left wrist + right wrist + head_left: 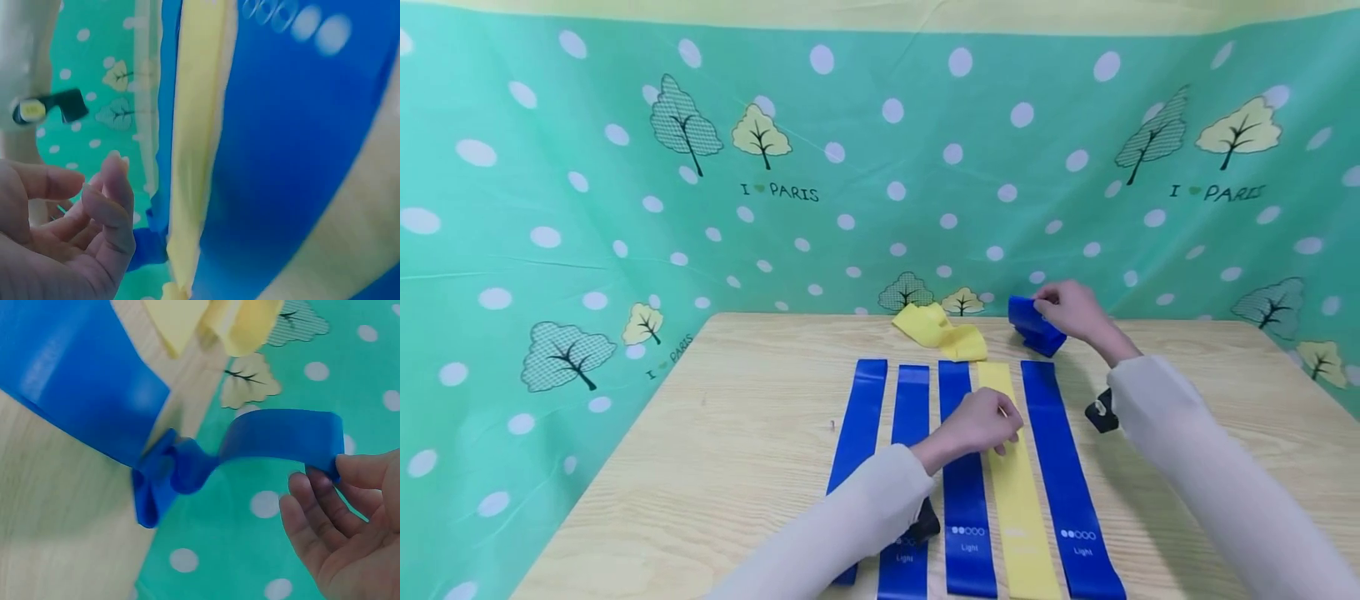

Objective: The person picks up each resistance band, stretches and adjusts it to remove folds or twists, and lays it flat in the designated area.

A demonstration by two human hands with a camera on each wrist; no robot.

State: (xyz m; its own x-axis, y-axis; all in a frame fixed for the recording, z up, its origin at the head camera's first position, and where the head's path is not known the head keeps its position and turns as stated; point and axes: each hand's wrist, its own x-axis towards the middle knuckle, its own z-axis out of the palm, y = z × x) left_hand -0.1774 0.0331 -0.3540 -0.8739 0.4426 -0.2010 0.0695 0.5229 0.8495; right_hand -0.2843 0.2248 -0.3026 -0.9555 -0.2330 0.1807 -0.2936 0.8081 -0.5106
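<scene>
At the back right of the table, my right hand [1071,310] pinches one end of a crumpled blue resistance band [1036,332] between thumb and fingers. The right wrist view shows that end of the blue band [281,434] lifted, its other part bunched near the table edge. My left hand [977,423] hovers over a flat yellow resistance band [1017,492], its fingers loosely curled with nothing between them. On either side of the yellow one, several flat blue bands lie side by side, including a right-hand one [1060,450] marked "Light".
Behind the flat bands lies a crumpled yellow band [942,332]. The wooden table [715,433] meets a green dotted cloth [850,167] at its back edge. A black strap [1102,412] hangs by the right wrist. My left sleeve [850,517] covers parts of the left-hand blue bands.
</scene>
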